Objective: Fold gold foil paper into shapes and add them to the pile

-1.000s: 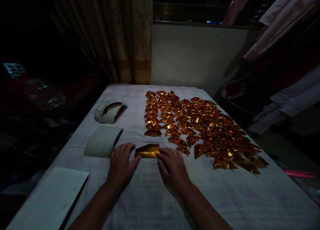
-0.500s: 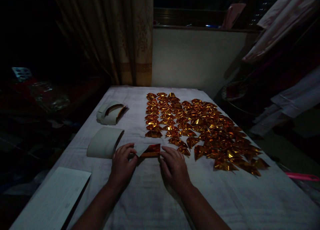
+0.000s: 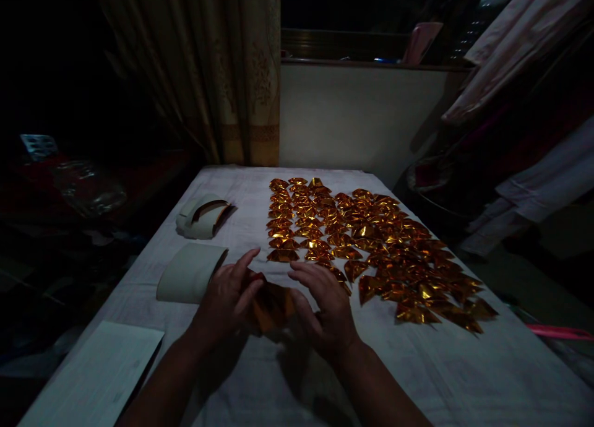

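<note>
Raised a little off the white cloth is a piece of gold foil paper, partly folded, its left end behind my left hand. My left thumb and lower fingers hold that end, while the index finger points up and away. Close by the paper's right edge, my right hand is open, fingers curved and apart, thumb at the edge. Beyond both hands, many folded gold foil ingots lie in rows and in a heap toward the right.
On the left of the cloth-covered table lie a curved stack of pale sheets, a second curled stack behind it and a flat white packet in front. A curtain and a wall close off the far side.
Gold foil paper that lay flat with a pale corner showing is now lifted and turned, its gold side visible. My right fingers have spread and my left index finger has risen.
</note>
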Motion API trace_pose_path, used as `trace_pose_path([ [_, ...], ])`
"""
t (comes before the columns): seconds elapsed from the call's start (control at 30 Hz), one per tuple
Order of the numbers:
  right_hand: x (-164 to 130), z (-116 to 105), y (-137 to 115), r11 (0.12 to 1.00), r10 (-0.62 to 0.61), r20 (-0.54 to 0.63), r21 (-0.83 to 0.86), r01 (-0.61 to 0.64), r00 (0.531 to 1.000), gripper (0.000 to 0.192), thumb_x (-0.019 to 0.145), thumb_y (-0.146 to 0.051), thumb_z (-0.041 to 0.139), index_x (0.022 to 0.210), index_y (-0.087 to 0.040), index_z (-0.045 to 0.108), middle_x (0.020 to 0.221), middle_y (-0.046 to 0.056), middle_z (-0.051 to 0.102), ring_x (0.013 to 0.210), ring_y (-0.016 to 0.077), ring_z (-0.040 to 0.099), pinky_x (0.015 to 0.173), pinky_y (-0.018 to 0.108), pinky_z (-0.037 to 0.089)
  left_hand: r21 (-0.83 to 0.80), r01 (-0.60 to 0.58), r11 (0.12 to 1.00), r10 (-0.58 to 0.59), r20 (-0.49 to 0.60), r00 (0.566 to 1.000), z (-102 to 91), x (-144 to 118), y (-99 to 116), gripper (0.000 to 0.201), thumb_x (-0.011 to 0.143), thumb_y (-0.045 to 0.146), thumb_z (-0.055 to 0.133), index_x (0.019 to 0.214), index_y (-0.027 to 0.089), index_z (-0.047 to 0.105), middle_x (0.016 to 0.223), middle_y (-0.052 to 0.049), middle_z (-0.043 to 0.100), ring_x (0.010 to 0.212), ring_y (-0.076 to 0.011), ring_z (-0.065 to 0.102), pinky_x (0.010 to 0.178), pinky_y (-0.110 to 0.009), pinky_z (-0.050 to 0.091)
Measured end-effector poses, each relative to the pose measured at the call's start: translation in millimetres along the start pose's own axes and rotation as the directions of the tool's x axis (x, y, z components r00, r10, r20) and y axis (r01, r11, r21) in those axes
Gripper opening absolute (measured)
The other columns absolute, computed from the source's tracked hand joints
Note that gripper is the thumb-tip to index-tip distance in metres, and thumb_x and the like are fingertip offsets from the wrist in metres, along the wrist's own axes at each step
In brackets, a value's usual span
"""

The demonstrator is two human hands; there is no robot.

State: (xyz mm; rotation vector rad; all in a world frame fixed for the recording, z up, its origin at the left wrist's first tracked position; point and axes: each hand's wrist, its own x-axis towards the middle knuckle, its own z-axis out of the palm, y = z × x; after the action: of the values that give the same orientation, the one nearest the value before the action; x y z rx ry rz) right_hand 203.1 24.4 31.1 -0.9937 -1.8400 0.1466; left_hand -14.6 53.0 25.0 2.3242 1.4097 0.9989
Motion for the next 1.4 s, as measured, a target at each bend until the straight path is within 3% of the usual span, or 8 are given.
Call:
trace_pose_path([
  [0.17,16,8,12,0.927,0.307,0.239,0.145,-0.347,0.921,0.020,0.096,-0.031,0.052,0.083,-0.021,0.065,0.077,0.002,0.069,0.069,0.0148,0.063,0.062,0.026,0.048,0.150,-0.282,0.948,0.258,0.161,0.953,3.5,13,2,0.079,0.096,0.025,0.055,0.159,0.028,0.007,0.089,-0.001,0.071,0.082,-0.0210,0.063,0.086,-0.041,0.049],
  [0.4,21,17,34,0.797,0.423,0.506,0.188,-0.574,0.752,0.011,0.083,-0.031,0.067,0.082,-0.020,0.065,0.075,-0.002,0.067,0.067,0.0127,0.059,0.062,0.024,0.045,0.110,-0.337,0.935,0.300,0.262,0.917,11.7,25,11,0.079,0.093,0.024,0.057,0.158,0.025,0.012,0.085,0.000,0.068,0.078,-0.0196,0.062,0.089,-0.041,0.047],
  [0.53,23,19,40,0.779,0.436,0.531,0.182,-0.600,0.727,0.005,0.079,-0.022,0.066,0.075,-0.020,0.066,0.067,-0.004,0.064,0.061,0.0110,0.055,0.057,0.022,0.041,0.098,-0.327,0.940,0.290,0.273,0.917,21.4,27,10,0.082,0.093,0.027,0.059,0.159,0.024,0.009,0.092,-0.002,0.069,0.087,-0.0216,0.063,0.092,-0.043,0.046],
  [0.7,22,23,45,0.653,0.593,0.388,0.281,-0.703,0.706,0.007,0.075,-0.024,0.063,0.069,-0.020,0.062,0.064,-0.004,0.062,0.059,0.0112,0.055,0.058,0.023,0.044,0.183,-0.251,0.951,0.249,0.033,0.968,27.1,14,13,0.070,0.095,0.037,0.057,0.155,0.025,0.023,0.139,-0.014,0.054,0.127,-0.0303,0.050,0.105,-0.048,0.039],
  [0.97,-3,36,33,0.213,0.807,0.339,0.597,-0.774,0.483,0.039,0.065,-0.051,0.074,0.081,-0.023,0.052,0.058,-0.009,0.053,0.045,0.0098,0.049,0.042,0.022,0.046,0.280,-0.252,0.927,0.262,0.000,0.965,31.4,-31,19,0.061,0.088,0.047,0.066,0.139,0.018,0.051,0.138,-0.015,0.060,0.126,-0.0338,0.053,0.106,-0.051,0.037],
  [1.1,-25,44,29,0.306,0.805,0.296,0.535,-0.788,0.514,0.031,0.075,-0.047,0.065,0.091,-0.023,0.053,0.068,-0.005,0.062,0.049,0.0128,0.057,0.043,0.024,0.050,0.308,-0.279,0.910,0.269,0.075,0.960,31.9,-38,12,0.035,0.095,0.018,0.052,0.129,0.022,0.061,0.132,-0.010,0.067,0.123,-0.0286,0.060,0.106,-0.051,0.039],
  [1.3,-51,23,22,0.908,0.416,0.116,-0.001,-0.419,0.902,0.044,0.083,-0.015,0.050,0.126,-0.023,0.058,0.119,0.011,0.066,0.106,0.0247,0.065,0.089,0.041,0.056,0.247,-0.330,0.911,0.291,0.180,0.940,30.3,-42,5,0.029,0.096,0.010,0.047,0.111,0.021,0.068,0.116,-0.008,0.075,0.109,-0.0238,0.069,0.104,-0.049,0.044],
  [1.4,-56,14,15,0.966,0.239,0.229,-0.159,-0.205,0.944,0.050,0.078,-0.008,0.053,0.125,-0.024,0.060,0.125,0.011,0.063,0.115,0.0267,0.058,0.095,0.044,0.051,0.236,-0.324,0.916,0.282,0.197,0.939,31.9,-46,5,0.029,0.095,0.007,0.046,0.112,0.020,0.067,0.115,-0.008,0.075,0.106,-0.0228,0.070,0.103,-0.048,0.046],
])
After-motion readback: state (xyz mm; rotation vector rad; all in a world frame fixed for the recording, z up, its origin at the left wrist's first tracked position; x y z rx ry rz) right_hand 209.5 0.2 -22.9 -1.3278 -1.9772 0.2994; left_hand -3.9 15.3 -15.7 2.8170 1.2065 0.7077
